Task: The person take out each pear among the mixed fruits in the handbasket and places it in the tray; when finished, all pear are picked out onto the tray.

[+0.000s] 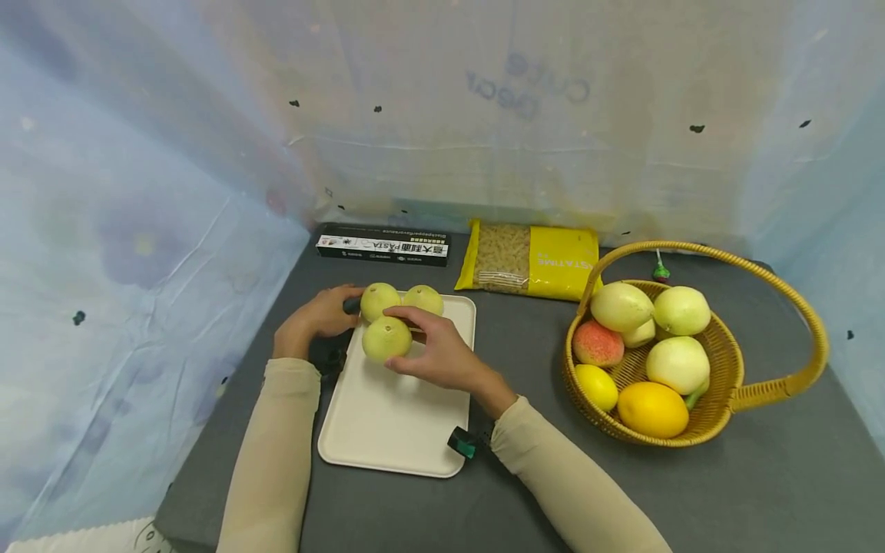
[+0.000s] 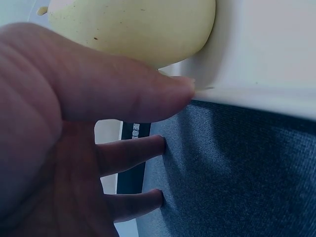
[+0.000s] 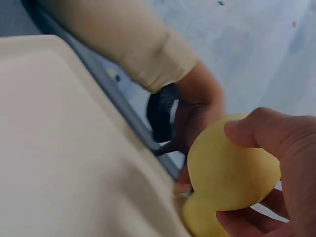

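Touching the left edge of the tray (image 1: 394,430) near its far corner, the left hand (image 1: 323,313) has fingers apart. Two pale fruits (image 1: 423,298) sit along the far edge; just nearer, a third fruit (image 1: 386,339) is clamped by the right hand (image 1: 441,349). Placing seems underway; next calls for lowering, then release.

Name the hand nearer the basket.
Right. The right hand is over the tray, left of the basket; the left hand is farther, at the tray's left edge.
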Demonstrator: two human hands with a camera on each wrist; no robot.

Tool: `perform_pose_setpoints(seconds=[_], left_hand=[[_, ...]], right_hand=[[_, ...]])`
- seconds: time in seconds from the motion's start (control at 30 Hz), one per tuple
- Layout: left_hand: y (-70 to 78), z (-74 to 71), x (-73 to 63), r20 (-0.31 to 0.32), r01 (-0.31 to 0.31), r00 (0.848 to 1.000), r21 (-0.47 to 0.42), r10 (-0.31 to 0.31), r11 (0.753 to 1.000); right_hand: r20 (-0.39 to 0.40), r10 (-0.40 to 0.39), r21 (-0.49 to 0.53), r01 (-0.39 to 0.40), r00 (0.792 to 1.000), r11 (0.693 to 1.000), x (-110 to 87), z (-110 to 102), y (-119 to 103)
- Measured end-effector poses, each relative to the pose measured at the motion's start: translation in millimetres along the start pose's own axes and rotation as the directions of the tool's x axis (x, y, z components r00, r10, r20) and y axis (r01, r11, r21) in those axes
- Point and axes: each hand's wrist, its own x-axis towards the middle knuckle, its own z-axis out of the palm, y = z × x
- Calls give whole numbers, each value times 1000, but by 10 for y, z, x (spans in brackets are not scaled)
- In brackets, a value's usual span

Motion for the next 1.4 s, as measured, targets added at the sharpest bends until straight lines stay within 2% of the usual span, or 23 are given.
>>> perform_pose_setpoints(seconds=[0.27,0.47,0.67,0.8,0.87,0.97,1.1,1.3,1.4], left_hand=[[1,14,-5,-5,-14,1000,-1,14,1000],[-1,13,-6,-6,-31,1000,-4,31,1000],[0,5,-13,-2,-40,999,-5,40,999],[10,8,-9,5,-29,1000,-7,29,1000],[17,10,-5,8,-22,1000,-6,22,1000],[26,13,6,11,-10,1000,-2,10,1000],[36,2,20,16,-2,1000,1,2,1000],[23,-23,14,21,0,1000,1,0,1000],[18,-26,1,24,2,1000,2,-2,1000]], right_hand=[[28,35,-49,-34,999,998,126,170,151],[59,7,-174,3,998,985,198,253,237],[34,-16,-215,23,999,976,185,291,243],[16,-18,-230,21,1000,973,110,245,180],[17,0,-201,3,1000,980,39,183,123],[39,17,-102,-13,999,995,-110,39,2],[57,8,8,-8,998,1000,-393,-197,-167],[49,-15,51,12,999,999,-916,-622,-365],[12,-3,44,2,1000,999,-1192,-869,-441]])
